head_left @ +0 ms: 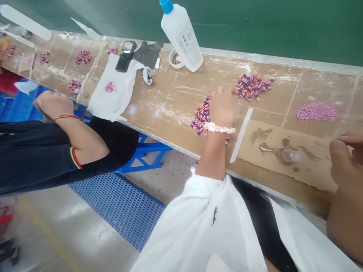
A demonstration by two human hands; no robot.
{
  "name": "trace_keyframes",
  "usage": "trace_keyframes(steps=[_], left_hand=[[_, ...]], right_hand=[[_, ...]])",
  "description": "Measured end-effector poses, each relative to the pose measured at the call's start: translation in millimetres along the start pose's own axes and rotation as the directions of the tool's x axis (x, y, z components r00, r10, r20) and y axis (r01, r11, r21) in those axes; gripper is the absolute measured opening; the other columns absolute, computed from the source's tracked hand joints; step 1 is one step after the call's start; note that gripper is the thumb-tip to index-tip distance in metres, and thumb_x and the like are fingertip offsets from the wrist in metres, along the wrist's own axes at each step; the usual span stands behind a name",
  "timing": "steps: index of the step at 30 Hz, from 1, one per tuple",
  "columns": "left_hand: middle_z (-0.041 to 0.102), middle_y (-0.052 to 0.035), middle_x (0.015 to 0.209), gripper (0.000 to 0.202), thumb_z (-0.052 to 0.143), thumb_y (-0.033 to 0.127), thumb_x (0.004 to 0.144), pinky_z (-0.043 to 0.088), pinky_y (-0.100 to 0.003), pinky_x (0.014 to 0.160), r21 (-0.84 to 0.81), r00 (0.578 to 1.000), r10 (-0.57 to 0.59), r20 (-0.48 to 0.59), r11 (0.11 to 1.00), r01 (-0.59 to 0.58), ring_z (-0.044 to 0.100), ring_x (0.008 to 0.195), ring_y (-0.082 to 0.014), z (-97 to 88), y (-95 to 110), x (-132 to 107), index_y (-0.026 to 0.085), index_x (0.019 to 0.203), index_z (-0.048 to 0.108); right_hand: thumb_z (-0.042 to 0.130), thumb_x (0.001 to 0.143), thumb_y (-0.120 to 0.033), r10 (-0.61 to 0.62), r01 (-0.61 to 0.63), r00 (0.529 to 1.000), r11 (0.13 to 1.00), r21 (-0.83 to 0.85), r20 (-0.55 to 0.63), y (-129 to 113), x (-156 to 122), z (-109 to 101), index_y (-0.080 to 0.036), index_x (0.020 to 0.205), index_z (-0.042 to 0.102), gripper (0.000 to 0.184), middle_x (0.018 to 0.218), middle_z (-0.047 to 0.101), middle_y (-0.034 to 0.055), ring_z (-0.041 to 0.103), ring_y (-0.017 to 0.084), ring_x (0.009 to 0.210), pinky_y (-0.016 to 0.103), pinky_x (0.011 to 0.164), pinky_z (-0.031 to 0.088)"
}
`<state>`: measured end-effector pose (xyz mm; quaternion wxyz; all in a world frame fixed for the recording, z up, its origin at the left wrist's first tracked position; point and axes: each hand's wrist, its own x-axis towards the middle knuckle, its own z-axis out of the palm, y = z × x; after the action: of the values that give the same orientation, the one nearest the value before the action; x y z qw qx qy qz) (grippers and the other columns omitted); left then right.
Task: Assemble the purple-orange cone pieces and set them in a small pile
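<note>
My left hand, with a white band at its wrist, is over the bench beside a pile of small purple-and-orange pieces. Its fingers point away from me and blur, so their grip is hidden. Just beyond them lies a second pile of the same purple-and-orange pieces. At the right edge, my right hand is partly cut off, thumb and forefinger drawn together; anything between them is too small to make out. Near it are a flat heap of tiny pink pieces and a clear wet blob on cardboard.
A white bottle with a blue cap stands by a tape roll at the back. A phone rests on a white cloth. To the left, a co-worker's arm reaches the bench; blue stools are below.
</note>
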<state>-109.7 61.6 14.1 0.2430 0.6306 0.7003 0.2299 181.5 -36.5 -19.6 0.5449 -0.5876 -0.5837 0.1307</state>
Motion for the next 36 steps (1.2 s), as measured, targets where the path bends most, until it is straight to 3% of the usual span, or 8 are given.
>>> trace_keyframes(steps=[2,5,9,14,21,25,29,36], left_hand=[[0.062,-0.0126,0.121,0.022,0.055,0.017,0.086,0.041,-0.045,0.102,0.257,0.986,-0.168,-0.017,0.952,0.166,0.053,0.120,-0.0289,-14.5,-9,-2,0.018,0.106,0.064],[0.060,-0.0137,0.128,0.030,0.061,0.024,0.084,0.043,-0.048,0.102,0.435,0.931,-0.357,0.076,0.852,0.291,0.052,0.126,-0.0316,-18.4,-13,-1,0.017,0.114,0.061],[0.062,-0.0114,0.129,0.028,0.055,0.025,0.088,0.038,-0.047,0.110,0.500,0.923,-0.371,0.099,0.821,0.276,0.051,0.130,-0.0277,-6.2,-11,6,0.018,0.115,0.060],[0.065,-0.0123,0.124,0.026,0.051,0.022,0.089,0.041,-0.045,0.106,0.527,0.925,-0.370,0.086,0.805,0.273,0.057,0.123,-0.0278,-0.8,-11,9,0.016,0.111,0.063],[0.066,-0.0100,0.119,0.029,0.039,0.027,0.095,0.048,-0.038,0.096,0.397,0.955,-0.295,-0.038,0.873,0.285,0.061,0.114,-0.0239,-21.4,-17,1,0.018,0.111,0.061],[0.063,-0.0099,0.123,0.026,0.052,0.025,0.088,0.044,-0.045,0.100,0.443,0.936,-0.346,0.060,0.850,0.286,0.055,0.122,-0.0278,-27.6,-15,-5,0.021,0.112,0.061],[0.057,-0.0112,0.135,0.032,0.051,0.019,0.086,0.038,-0.053,0.106,0.490,0.917,-0.387,0.097,0.821,0.294,0.046,0.133,-0.0324,-18.7,-11,-2,0.022,0.117,0.060],[0.065,-0.0141,0.123,0.036,0.037,0.012,0.090,0.039,-0.047,0.105,0.518,0.933,-0.361,0.000,0.797,0.309,0.055,0.124,-0.0267,1.2,-11,8,0.017,0.116,0.062]], right_hand=[[0.077,0.068,-0.039,-0.009,0.012,1.000,0.986,-0.166,0.022,-11,-2,0,-0.031,0.076,0.068,0.015,0.068,0.065,0.0000,0.063,0.021,0.066,0.041,0.058,0.046],[0.070,0.075,-0.036,0.111,-0.089,0.993,0.938,-0.336,0.045,-47,-5,2,-0.028,0.085,0.068,0.013,0.082,0.069,0.0044,0.067,0.023,0.078,0.041,0.063,0.049],[0.065,0.079,-0.030,0.206,-0.170,0.977,0.913,-0.371,0.059,-77,-6,3,-0.026,0.088,0.065,0.011,0.091,0.070,0.0068,0.067,0.024,0.087,0.041,0.069,0.051],[0.066,0.076,-0.034,0.093,-0.068,0.994,0.934,-0.350,0.055,-50,0,3,-0.025,0.083,0.064,0.011,0.079,0.068,0.0039,0.066,0.020,0.074,0.038,0.064,0.052],[0.064,0.077,-0.040,0.023,-0.003,0.998,0.942,-0.335,0.058,-27,4,3,-0.025,0.079,0.062,0.015,0.074,0.066,0.0025,0.064,0.018,0.069,0.037,0.063,0.052],[0.063,0.077,-0.043,0.020,0.008,0.997,0.934,-0.356,0.075,-24,4,3,-0.026,0.078,0.061,0.017,0.072,0.066,0.0024,0.064,0.018,0.067,0.036,0.060,0.050],[0.064,0.076,-0.045,0.043,-0.012,0.996,0.930,-0.367,0.077,-20,4,3,-0.027,0.077,0.063,0.019,0.072,0.067,0.0025,0.064,0.018,0.066,0.036,0.059,0.049],[0.064,0.075,-0.046,0.023,0.004,0.997,0.933,-0.360,0.071,-21,2,5,-0.027,0.076,0.063,0.019,0.071,0.066,0.0024,0.062,0.017,0.064,0.036,0.059,0.050]])
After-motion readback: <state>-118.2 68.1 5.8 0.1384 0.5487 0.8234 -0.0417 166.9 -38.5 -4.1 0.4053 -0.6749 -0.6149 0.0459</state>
